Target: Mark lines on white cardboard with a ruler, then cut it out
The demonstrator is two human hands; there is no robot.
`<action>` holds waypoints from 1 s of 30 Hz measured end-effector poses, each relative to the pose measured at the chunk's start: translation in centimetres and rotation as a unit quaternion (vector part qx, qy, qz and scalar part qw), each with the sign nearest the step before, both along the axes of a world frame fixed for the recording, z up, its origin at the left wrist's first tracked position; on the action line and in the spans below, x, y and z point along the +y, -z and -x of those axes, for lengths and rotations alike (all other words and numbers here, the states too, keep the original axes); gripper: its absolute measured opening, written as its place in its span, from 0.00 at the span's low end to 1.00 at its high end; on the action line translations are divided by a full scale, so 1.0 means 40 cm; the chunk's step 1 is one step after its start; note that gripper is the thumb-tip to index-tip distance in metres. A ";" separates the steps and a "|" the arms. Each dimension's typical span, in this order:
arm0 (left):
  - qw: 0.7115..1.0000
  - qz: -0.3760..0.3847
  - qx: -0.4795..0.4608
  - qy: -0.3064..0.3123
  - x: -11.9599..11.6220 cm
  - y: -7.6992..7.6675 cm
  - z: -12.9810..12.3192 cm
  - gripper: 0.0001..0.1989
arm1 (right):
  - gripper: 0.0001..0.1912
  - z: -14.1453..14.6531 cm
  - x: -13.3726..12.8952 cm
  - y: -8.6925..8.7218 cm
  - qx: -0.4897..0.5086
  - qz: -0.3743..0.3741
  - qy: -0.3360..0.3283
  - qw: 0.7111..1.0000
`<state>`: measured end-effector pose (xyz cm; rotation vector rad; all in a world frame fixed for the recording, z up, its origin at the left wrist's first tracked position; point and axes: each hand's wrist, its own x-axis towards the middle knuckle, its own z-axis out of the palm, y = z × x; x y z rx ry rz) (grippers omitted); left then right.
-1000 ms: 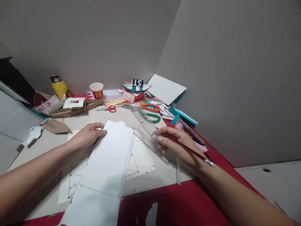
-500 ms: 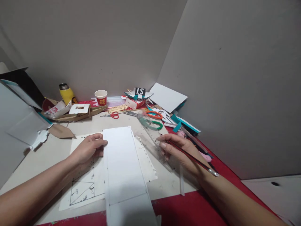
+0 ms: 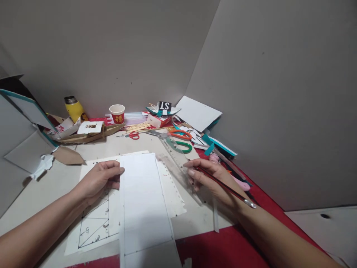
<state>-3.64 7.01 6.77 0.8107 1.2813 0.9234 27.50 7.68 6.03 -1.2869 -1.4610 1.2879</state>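
Note:
A long white sheet of card [image 3: 142, 201] with ruled pencil lines along its sides and across its near end stands out in the middle. My left hand [image 3: 104, 176] pinches its left edge between thumb and fingers. My right hand [image 3: 208, 175] is closed around a red-and-black pencil [image 3: 225, 188], its silver end pointing back toward the wrist. A clear plastic ruler [image 3: 173, 153] slants behind the right fingertips; I cannot tell whether they grip it too. Under the card and my left hand lies a paper with a drawn diagram [image 3: 95, 227], partly covered.
Small red scissors [image 3: 133, 135], scissors with orange [image 3: 181, 134] and green handles [image 3: 182, 146], and a red-and-white paper cup [image 3: 117, 114] sit toward the back. A yellow bottle [image 3: 74, 109] stands back left among cardboard scraps. Grey walls [image 3: 264, 104] rise behind and right.
The card and my left hand have shifted slightly left and nearer. The view has turned a little. My right hand stays almost in place with the pencil.

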 end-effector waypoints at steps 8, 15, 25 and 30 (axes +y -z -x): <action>1.000 -0.004 -0.002 -0.012 0.010 0.011 0.013 0.12 | 0.20 0.004 0.003 0.007 0.016 0.023 -0.009 1.000; 1.000 -0.003 -0.003 -0.007 0.017 0.017 0.025 0.12 | 0.24 0.013 0.007 0.007 0.010 0.061 -0.029 0.998; 1.000 0.004 -0.005 0.009 0.020 0.014 0.025 0.13 | 0.22 0.016 0.008 0.012 -0.009 0.076 -0.018 0.997; 1.000 0.011 0.000 0.016 0.023 0.013 0.031 0.10 | 0.20 0.013 0.004 0.021 -0.012 0.079 -0.039 0.996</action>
